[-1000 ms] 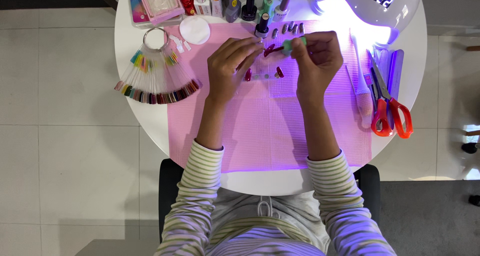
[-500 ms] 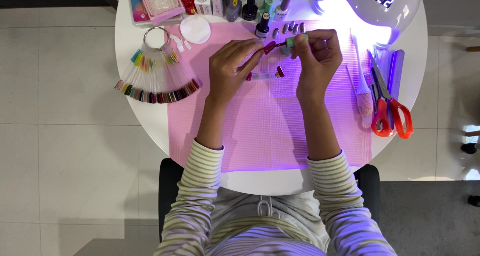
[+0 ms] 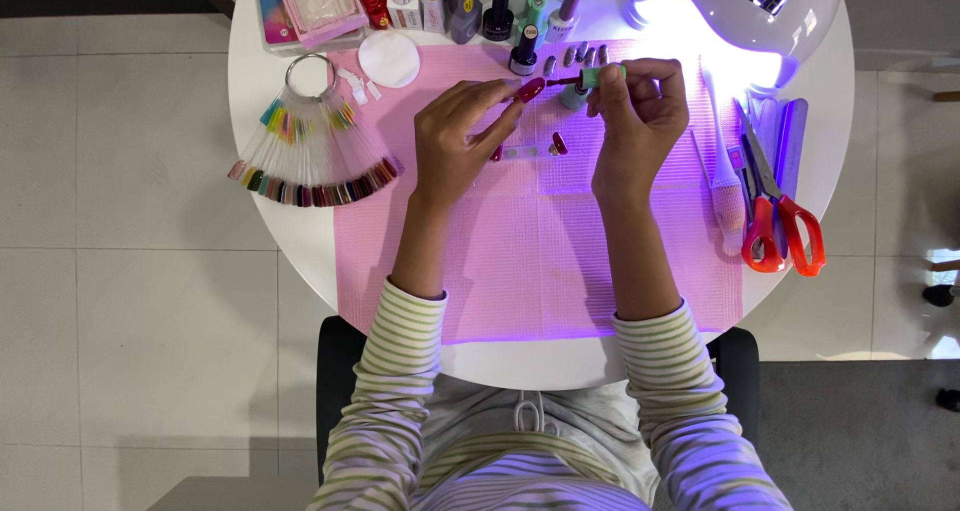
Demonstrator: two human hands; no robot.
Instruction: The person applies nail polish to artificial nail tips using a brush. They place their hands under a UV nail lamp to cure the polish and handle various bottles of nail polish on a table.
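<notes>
Pinching a red false nail tip [image 3: 530,89] between thumb and fingertips of the left hand [image 3: 462,136], raised just above the pink mat [image 3: 540,261] near its far edge. Clenched around the green cap of a polish brush [image 3: 597,75] in the right hand [image 3: 640,121], brush end touching or nearly touching the red tip; hard to tell which at this size. Just beneath the brush, a small green polish bottle [image 3: 573,95] upright on the mat. Between the two hands, a clear strip [image 3: 530,152] flat on the mat with two more red tips on it. Further back, a row of polish bottles [image 3: 480,1] along the rim of the round white desk [image 3: 250,81]. To the left, a fan of colour swatch sticks on a ring [image 3: 310,156], a white cotton pad [image 3: 388,59] just beside it. At far right, a lit white curing lamp [image 3: 730,11] casting violet light, with red-handled scissors [image 3: 780,226] and a white brush [image 3: 722,171] lying near the mat's right edge.
</notes>
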